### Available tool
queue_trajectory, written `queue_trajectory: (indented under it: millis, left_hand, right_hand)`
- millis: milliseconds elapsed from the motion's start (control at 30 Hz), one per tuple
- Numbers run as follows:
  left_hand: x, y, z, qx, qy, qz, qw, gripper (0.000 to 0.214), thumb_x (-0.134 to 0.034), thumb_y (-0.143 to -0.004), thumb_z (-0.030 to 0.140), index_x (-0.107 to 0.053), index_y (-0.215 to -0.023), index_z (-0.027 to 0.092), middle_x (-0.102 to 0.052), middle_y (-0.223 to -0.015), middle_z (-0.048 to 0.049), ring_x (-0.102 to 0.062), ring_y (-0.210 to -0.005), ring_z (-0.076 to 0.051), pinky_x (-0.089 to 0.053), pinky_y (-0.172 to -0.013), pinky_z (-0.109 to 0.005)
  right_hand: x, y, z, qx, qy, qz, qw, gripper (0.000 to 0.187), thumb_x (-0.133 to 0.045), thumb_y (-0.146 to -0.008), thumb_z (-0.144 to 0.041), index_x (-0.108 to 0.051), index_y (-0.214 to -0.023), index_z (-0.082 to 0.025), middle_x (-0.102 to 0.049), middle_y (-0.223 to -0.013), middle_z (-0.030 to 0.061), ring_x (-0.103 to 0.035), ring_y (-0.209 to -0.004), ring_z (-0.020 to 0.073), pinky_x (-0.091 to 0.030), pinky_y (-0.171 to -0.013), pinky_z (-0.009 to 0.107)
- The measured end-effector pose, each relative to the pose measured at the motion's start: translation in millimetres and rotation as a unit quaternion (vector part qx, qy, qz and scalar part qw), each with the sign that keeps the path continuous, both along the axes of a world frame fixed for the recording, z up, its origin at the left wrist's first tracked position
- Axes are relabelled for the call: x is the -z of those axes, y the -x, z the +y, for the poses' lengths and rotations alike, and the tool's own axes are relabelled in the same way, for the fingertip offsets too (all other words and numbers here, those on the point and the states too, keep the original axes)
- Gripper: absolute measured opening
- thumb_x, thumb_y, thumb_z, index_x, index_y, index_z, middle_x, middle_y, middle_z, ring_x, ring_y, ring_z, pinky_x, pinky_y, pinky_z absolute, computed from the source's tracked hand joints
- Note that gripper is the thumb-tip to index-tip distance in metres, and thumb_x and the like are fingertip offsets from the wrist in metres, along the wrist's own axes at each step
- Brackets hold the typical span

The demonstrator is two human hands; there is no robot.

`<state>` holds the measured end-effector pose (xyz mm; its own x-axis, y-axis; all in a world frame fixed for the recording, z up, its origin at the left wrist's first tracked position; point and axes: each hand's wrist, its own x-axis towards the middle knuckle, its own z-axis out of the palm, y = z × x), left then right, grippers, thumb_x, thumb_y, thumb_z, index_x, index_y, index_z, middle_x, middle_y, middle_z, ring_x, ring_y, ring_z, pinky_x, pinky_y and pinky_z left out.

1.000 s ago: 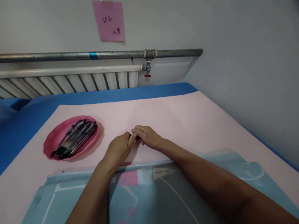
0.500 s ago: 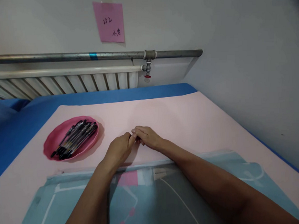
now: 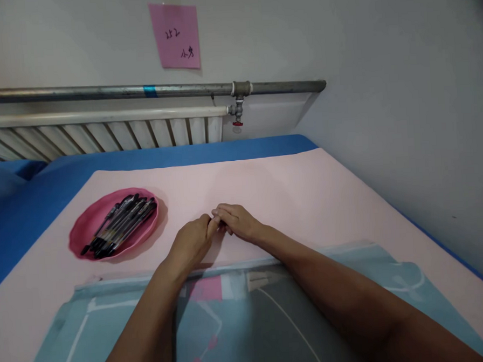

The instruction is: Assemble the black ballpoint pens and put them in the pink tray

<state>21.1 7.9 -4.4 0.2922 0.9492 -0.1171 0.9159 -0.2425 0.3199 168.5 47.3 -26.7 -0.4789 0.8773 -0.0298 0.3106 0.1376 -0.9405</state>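
Observation:
My left hand (image 3: 192,238) and my right hand (image 3: 239,222) meet over the pink surface (image 3: 274,190), their fingertips touching and overlapping. Both are closed with fingers curled inward. No object shows between them, though the inner sides of the fingers are hidden. To the left of my hands stands a pink oval dish (image 3: 79,232) with a wavy rim. Several clear pens with black caps (image 3: 122,225) lie in it in a slanting bundle, apart from my hands.
A light blue patterned cloth (image 3: 123,322) lies under my forearms. Behind the blue edge (image 3: 207,153) are a white radiator (image 3: 113,135), a metal pipe (image 3: 99,93) and a red-handled valve (image 3: 237,124). A pink note (image 3: 175,36) hangs on the wall; another wall (image 3: 416,112) bounds the right.

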Motion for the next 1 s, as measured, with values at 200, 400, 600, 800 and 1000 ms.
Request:
queue_trajectory:
  millis: [200, 400, 600, 800, 1000]
  left_hand:
    - [-0.5, -0.4, 0.2, 0.002, 0.005, 0.006, 1.000, 0.049, -0.014, -0.092, 0.042, -0.056, -0.098, 0.016, -0.065, -0.086, -0.0101, -0.062, -0.077, -0.021, -0.040, -0.063, -0.030]
    - [-0.4, -1.2, 0.1, -0.008, -0.003, -0.001, 1.000, 0.048, -0.015, -0.092, 0.042, -0.056, -0.095, 0.015, -0.065, -0.083, -0.0107, -0.062, -0.075, -0.021, -0.040, -0.064, -0.030]
    - [-0.7, -1.6, 0.2, -0.006, -0.001, -0.002, 1.000, 0.048, -0.015, -0.092, 0.041, -0.056, -0.093, 0.015, -0.065, -0.085, -0.0099, -0.062, -0.076, -0.021, -0.038, -0.063, -0.029]
    - [-3.0, -2.4, 0.0, -0.015, 0.004, -0.016, 1.000, 0.045, -0.018, -0.092, 0.040, -0.056, -0.091, 0.016, -0.066, -0.085, -0.0096, -0.062, -0.075, -0.022, -0.037, -0.061, -0.029]
    - [0.0, -1.6, 1.2, -0.039, 0.007, -0.008, 0.999, 0.031, -0.032, -0.088, 0.034, -0.057, -0.092, 0.016, -0.068, -0.085, -0.0099, -0.062, -0.077, -0.023, -0.036, -0.060, -0.029]
  right_hand:
    - [1.4, -0.1, 0.4, -0.001, -0.003, 0.001, 1.000, 0.028, -0.040, -0.087, -0.033, -0.048, -0.065, -0.017, -0.051, -0.052, -0.0039, -0.045, -0.042, 0.0071, -0.038, -0.044, 0.019]
    - [0.2, 0.1, 0.3, 0.003, -0.003, -0.002, 1.000, 0.028, -0.040, -0.087, -0.032, -0.048, -0.065, -0.017, -0.050, -0.051, -0.0046, -0.045, -0.042, 0.0068, -0.038, -0.045, 0.019]
    - [1.4, -0.5, 0.4, -0.004, -0.008, 0.010, 1.000, 0.028, -0.040, -0.087, -0.033, -0.048, -0.065, -0.017, -0.050, -0.052, -0.0044, -0.045, -0.041, 0.0067, -0.038, -0.044, 0.019]
    - [1.5, -0.5, -0.2, 0.001, -0.001, 0.012, 1.000, 0.028, -0.040, -0.087, -0.033, -0.048, -0.065, -0.017, -0.050, -0.052, -0.0040, -0.044, -0.042, 0.0069, -0.037, -0.043, 0.019]
    - [-0.4, -0.5, -1.4, -0.012, -0.004, 0.001, 1.000, 0.030, -0.041, -0.087, -0.034, -0.048, -0.064, -0.016, -0.052, -0.052, -0.0034, -0.045, -0.044, 0.0063, -0.038, -0.046, 0.018]
